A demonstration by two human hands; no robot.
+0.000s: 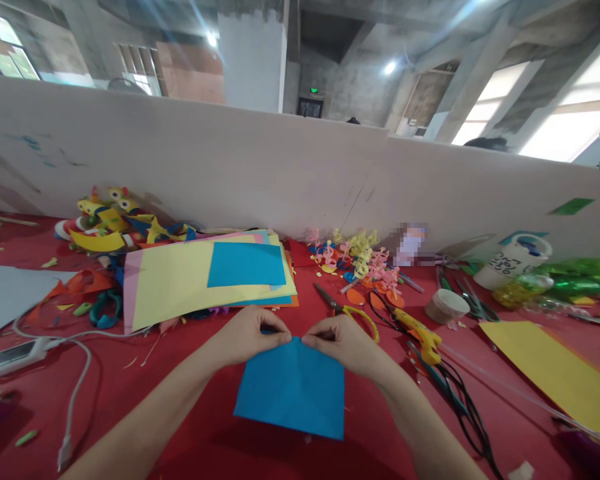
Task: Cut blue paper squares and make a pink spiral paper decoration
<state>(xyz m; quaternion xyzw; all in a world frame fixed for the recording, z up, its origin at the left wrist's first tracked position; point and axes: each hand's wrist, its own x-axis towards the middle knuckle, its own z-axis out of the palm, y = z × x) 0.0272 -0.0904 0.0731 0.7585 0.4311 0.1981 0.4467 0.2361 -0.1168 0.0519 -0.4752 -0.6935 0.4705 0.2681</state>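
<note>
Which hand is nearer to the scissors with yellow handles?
Right. The right hand sits just below the scissors; the left hand is farther left. Both pinch the blue paper.

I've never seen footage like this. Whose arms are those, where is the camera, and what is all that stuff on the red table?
There is no machine here. These are a person's own two bare arms, filmed by a camera worn on their head that looks forward and down. The left hand and right hand both pinch the far edge of a blue paper, which lies on the red table. Beyond it sits a stack of coloured sheets. To the right are yellow-handled scissors, a roll of tape and a yellow sheet. A white cable trails on the left, and a pale partition stands behind.
</note>
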